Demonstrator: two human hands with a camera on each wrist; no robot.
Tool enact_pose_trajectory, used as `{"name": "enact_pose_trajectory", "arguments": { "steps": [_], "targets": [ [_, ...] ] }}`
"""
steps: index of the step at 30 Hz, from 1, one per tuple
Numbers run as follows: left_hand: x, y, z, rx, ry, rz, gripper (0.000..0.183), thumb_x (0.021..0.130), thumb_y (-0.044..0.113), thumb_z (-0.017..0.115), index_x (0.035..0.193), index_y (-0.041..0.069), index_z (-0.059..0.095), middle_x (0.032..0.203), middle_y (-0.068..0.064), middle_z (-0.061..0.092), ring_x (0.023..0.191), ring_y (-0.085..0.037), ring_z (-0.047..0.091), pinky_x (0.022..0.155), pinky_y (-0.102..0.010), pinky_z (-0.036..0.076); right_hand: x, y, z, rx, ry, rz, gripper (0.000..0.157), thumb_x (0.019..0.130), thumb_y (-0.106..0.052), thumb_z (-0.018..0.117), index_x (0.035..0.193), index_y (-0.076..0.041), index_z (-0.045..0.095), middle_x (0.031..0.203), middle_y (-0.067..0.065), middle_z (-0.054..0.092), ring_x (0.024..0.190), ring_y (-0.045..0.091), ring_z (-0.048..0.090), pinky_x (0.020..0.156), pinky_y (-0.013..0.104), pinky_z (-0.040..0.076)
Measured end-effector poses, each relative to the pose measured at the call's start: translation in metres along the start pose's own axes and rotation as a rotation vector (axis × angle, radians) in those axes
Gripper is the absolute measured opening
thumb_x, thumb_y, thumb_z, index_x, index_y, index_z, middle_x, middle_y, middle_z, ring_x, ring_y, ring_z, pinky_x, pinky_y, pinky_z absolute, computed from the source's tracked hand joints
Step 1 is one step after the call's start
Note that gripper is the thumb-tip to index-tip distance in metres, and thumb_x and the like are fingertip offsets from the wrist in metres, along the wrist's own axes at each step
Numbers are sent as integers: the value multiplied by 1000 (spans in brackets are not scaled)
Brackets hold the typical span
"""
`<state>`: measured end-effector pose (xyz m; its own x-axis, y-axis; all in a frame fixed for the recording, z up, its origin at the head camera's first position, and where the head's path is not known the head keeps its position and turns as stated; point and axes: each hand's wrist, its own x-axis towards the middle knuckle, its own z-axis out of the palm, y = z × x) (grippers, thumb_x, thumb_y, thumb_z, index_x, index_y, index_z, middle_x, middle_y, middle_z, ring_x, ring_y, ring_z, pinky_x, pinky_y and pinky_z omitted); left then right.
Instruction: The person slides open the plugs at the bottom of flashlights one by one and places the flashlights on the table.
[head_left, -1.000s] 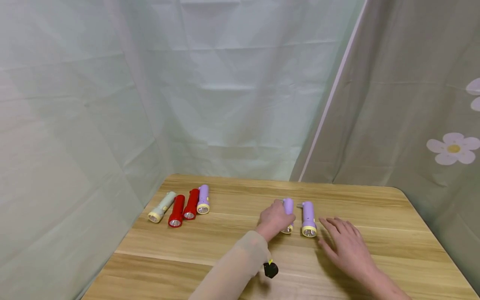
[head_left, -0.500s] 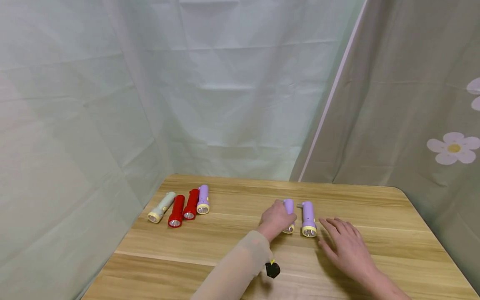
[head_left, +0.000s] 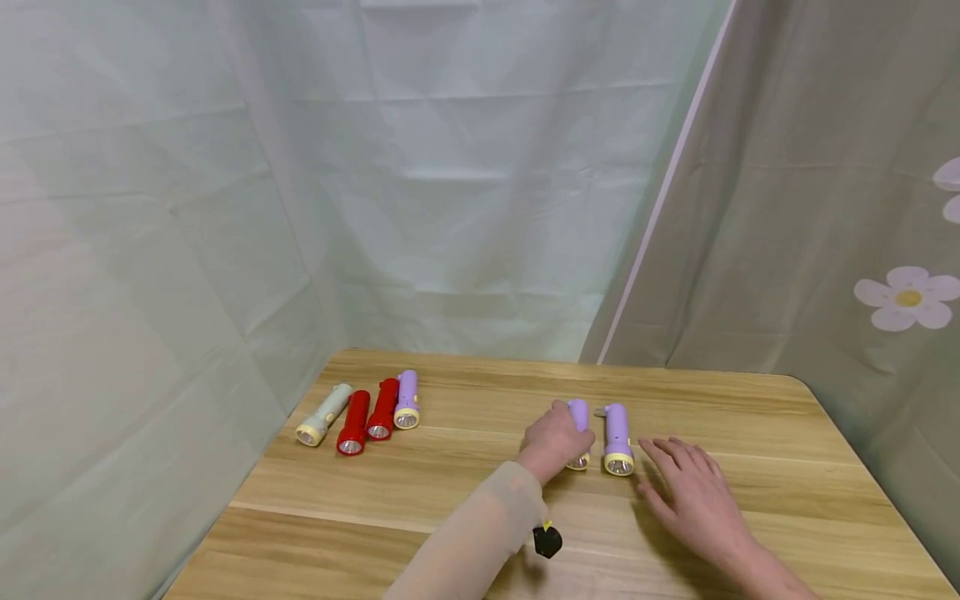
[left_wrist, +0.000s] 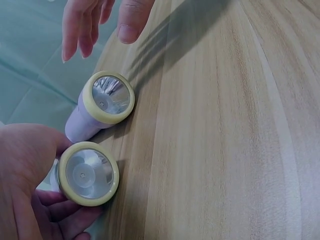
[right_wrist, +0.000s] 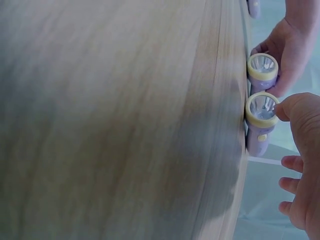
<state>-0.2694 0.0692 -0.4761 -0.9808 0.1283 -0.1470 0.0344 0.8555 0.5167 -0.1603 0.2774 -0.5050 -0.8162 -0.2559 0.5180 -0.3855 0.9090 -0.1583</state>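
Observation:
My left hand (head_left: 553,437) grips a purple flashlight (head_left: 579,413) that lies on the table with its yellow-rimmed lens towards me. In the left wrist view, the thumb and fingers of that hand curl round the body behind the lens (left_wrist: 89,174). Just to the right lies a second purple flashlight (head_left: 617,429), parallel to the first and a small gap away. Beside it my right hand (head_left: 693,496) hovers low over the wood with fingers spread, holding nothing. In the right wrist view its thumb overlaps the second flashlight's lens rim (right_wrist: 261,111).
At the table's left side lie a pale green flashlight (head_left: 324,415), two red flashlights (head_left: 354,422) and another purple flashlight (head_left: 407,400), in a loose row. A black tag (head_left: 547,542) hangs by the left sleeve. Curtains (head_left: 480,208) enclose the wooden table (head_left: 360,517).
My left hand and the flashlight in it have shifted slightly to the right, narrowing the gap to the second flashlight. The right hand has stayed in place.

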Motion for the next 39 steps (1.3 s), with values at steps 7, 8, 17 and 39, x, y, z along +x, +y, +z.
{"name": "enact_pose_trajectory", "arguments": {
  "steps": [7, 8, 17, 39],
  "targets": [
    [-1, 1, -1, 26, 13, 16, 57, 90, 44, 69, 125, 2, 54, 91, -10, 60, 75, -25, 58, 68, -43, 51, 0, -1, 0, 0, -5, 6, 66, 85, -30, 81, 143, -10, 58, 134, 17, 61, 126, 41, 51, 105, 65, 33],
    [-1, 0, -1, 30, 15, 20, 57, 90, 44, 69, 125, 2, 54, 92, -10, 60, 76, -25, 59, 69, -44, 51, 0, -1, 0, -1, -4, 6, 66, 85, -30, 81, 143, -10, 58, 134, 17, 61, 126, 41, 51, 105, 65, 33],
    [-1, -3, -2, 44, 15, 43, 63, 93, 53, 62, 128, 2, 55, 94, -11, 61, 79, -26, 60, 73, -46, 51, -1, -1, 0, 7, -2, 3, 65, 85, -29, 81, 143, -9, 58, 134, 17, 61, 126, 41, 51, 105, 66, 32],
    [1, -27, -30, 235, 148, 226, 71, 97, 67, 50, 144, 15, 56, 133, -8, 61, 121, -28, 57, 101, -49, 44, 0, 4, -6, 13, 14, 13, 66, 85, -30, 80, 143, -8, 57, 134, 17, 59, 124, 41, 51, 104, 65, 32]
  ]
}}
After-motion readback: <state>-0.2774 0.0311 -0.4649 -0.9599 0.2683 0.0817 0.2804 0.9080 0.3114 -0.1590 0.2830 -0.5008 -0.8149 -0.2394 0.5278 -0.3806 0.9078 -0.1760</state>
